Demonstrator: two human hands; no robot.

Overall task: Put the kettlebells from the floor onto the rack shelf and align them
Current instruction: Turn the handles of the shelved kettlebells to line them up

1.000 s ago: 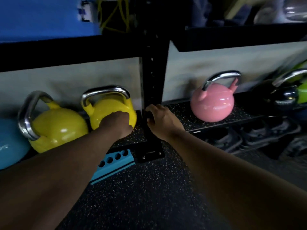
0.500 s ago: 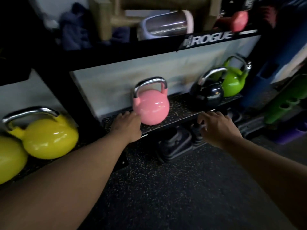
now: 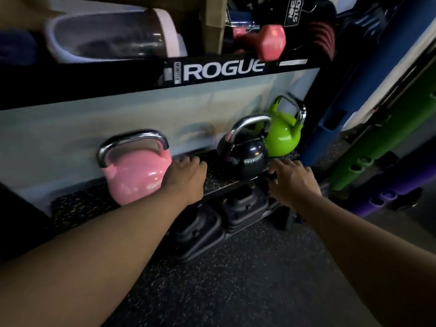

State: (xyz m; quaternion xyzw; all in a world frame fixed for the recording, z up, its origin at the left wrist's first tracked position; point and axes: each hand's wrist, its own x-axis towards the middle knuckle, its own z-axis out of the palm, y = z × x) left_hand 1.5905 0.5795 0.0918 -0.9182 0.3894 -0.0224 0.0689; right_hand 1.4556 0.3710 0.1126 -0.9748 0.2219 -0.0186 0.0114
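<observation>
A pink kettlebell (image 3: 135,178) with a steel handle stands on the low rack shelf (image 3: 213,182). To its right on the same shelf sit a black kettlebell (image 3: 245,159) and, behind it, a green kettlebell (image 3: 283,138). My left hand (image 3: 185,177) rests against the pink kettlebell's right side, fingers spread over the shelf mat and holding nothing. At the shelf's front edge, just in front of the black kettlebell, hovers my right hand (image 3: 292,180), fingers apart and empty.
Black weights (image 3: 205,230) lie on the speckled floor under the shelf. Above is the upper shelf beam marked ROGUE (image 3: 224,70), with a pink dumbbell (image 3: 266,42) and a clear container (image 3: 113,36). Green and purple rollers (image 3: 368,168) and a blue upright (image 3: 335,119) stand at right.
My view and both hands moved right, away from the yellow kettlebells. The left hand went from the pink kettlebell's left side to its right; the right hand neared the black one.
</observation>
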